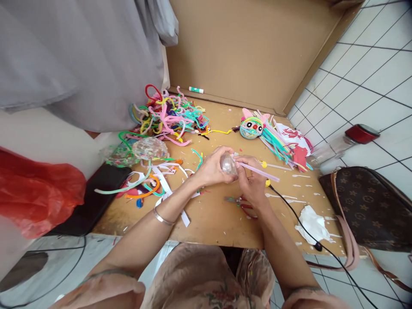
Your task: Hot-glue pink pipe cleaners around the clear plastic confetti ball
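Note:
My left hand (214, 166) is wrapped round a small clear plastic ball (228, 164) above the middle of the table. On the ball's right side, my right hand (252, 182) pinches a pale lilac pipe cleaner (262, 170). One end of it meets the ball near my fingertips; the other sticks out to the right. Under my right wrist lie red-handled pliers (246, 207), partly covered. A yellow piece with a black cable (286, 204) shows beside that hand, the rest of it hidden.
A heap of coloured pipe cleaners (170, 113) lies back left, near a bag of clear balls (149, 148). Back right rests a finished-looking pipe-cleaner figure (252, 127) with a face. A glass bottle (334, 148), brown handbag (370, 206) and crumpled tissue (312, 224) line the right.

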Demonstrator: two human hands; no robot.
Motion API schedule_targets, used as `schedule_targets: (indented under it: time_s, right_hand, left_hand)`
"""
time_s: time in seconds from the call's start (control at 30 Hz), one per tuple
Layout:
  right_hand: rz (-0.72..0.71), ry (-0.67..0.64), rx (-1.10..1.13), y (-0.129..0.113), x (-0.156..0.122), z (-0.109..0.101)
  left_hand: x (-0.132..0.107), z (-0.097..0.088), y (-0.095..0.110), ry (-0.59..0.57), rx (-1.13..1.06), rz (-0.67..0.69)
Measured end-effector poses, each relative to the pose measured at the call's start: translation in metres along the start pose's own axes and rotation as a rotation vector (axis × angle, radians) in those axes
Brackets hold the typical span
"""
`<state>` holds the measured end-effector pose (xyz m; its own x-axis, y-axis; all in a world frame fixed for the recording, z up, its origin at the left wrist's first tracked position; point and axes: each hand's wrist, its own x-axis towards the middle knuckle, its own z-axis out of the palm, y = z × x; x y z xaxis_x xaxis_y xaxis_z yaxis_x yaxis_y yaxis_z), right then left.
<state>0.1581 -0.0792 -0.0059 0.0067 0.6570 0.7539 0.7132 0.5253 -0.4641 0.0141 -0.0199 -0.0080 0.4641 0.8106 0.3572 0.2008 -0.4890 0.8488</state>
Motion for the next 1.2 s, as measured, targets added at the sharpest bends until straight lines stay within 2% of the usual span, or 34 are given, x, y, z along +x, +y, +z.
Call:
schedule_targets:
  time_s: [0.2, 0.37, 0.43, 0.5, 0.57, 0.63, 0.87, 1.2]
  right_hand:
    - [0.084, -0.026, 0.070, -0.004, 0.003, -0.003]
    - [0.170, 0.018, 0.249, 0.006, 0.006, -0.009]
    - [0.228, -0.053, 0.249, 0.011, 0.007, -0.010]
    - [0.277, -0.176, 0.275, 0.014, 0.008, -0.009]
    - [0.288, -0.286, 0.317, 0.016, 0.007, -0.006]
    - [0.278, -0.331, 0.338, 0.016, 0.007, -0.002]
    - [0.300, -0.274, 0.350, 0.018, 0.007, 0.002]
    - [0.276, -0.252, 0.282, 0.018, 0.007, 0.001]
  left_hand:
    - [0.000, 0.002, -0.003, -0.035, -0.211, -0.099]
    - [0.007, -0.006, -0.002, 0.065, -0.491, -0.169]
    - [0.009, -0.010, -0.001, 0.090, -0.585, -0.211]
    - [0.009, -0.013, -0.001, 0.098, -0.645, -0.237]
    - [0.009, -0.014, -0.002, 0.101, -0.674, -0.246]
    - [0.009, -0.014, -0.003, 0.099, -0.687, -0.250]
    - [0.009, -0.015, -0.007, 0.012, -0.728, -0.278]
    - [0.008, -0.014, -0.006, -0.008, -0.720, -0.309]
